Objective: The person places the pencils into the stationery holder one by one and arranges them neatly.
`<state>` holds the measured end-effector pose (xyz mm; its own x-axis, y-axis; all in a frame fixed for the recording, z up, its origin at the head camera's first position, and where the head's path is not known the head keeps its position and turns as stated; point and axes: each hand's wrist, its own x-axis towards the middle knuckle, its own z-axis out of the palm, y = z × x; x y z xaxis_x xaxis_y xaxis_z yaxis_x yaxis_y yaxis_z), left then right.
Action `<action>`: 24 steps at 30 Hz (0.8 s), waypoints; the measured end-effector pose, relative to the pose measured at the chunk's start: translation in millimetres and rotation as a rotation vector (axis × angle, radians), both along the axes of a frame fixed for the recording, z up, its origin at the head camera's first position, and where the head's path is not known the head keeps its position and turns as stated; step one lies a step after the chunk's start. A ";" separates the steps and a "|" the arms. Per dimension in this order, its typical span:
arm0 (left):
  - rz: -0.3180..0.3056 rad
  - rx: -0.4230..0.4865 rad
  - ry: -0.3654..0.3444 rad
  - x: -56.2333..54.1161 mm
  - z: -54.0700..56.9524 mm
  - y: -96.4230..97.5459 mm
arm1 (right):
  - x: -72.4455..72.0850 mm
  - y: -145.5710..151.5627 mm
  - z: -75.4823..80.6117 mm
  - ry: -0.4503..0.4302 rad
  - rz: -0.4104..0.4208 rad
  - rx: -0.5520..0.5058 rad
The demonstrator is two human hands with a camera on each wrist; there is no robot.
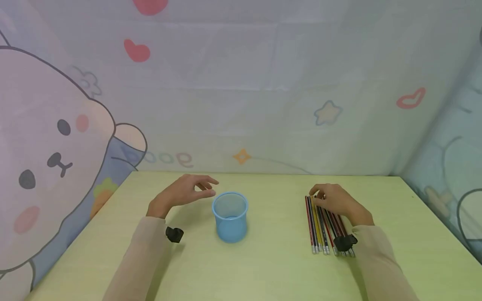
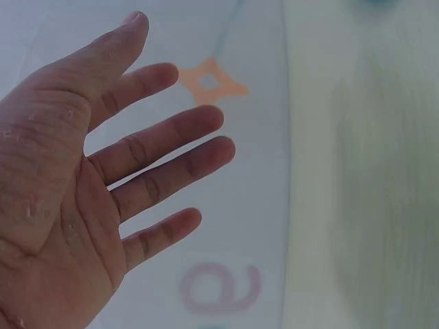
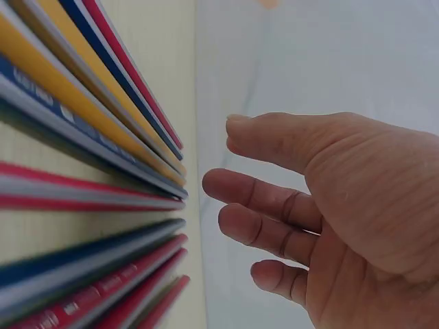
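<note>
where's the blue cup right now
In the head view the blue cup stands upright on the table, left of centre, just right of the left hand and well left of the pencils.

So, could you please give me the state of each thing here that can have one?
blue cup: upright on the table, looks empty.
pencils: lying flat in a row.
left hand: open, holding nothing, beside the cup.
right hand: open, over the pencils; contact unclear.
</note>
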<state>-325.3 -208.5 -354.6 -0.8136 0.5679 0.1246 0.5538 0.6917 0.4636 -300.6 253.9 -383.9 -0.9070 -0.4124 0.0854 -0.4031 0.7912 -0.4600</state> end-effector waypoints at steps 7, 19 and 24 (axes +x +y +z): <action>-0.059 0.066 -0.030 5.9 8.8 6.9 | -1.4 -13.6 -5.7 -0.039 0.030 -0.002; -0.173 0.189 -0.195 12.7 15.8 13.7 | 2.2 -31.8 -13.2 -0.079 0.073 0.094; -0.230 0.167 -0.233 14.3 16.3 16.2 | 4.4 -35.8 -13.3 -0.080 0.063 0.110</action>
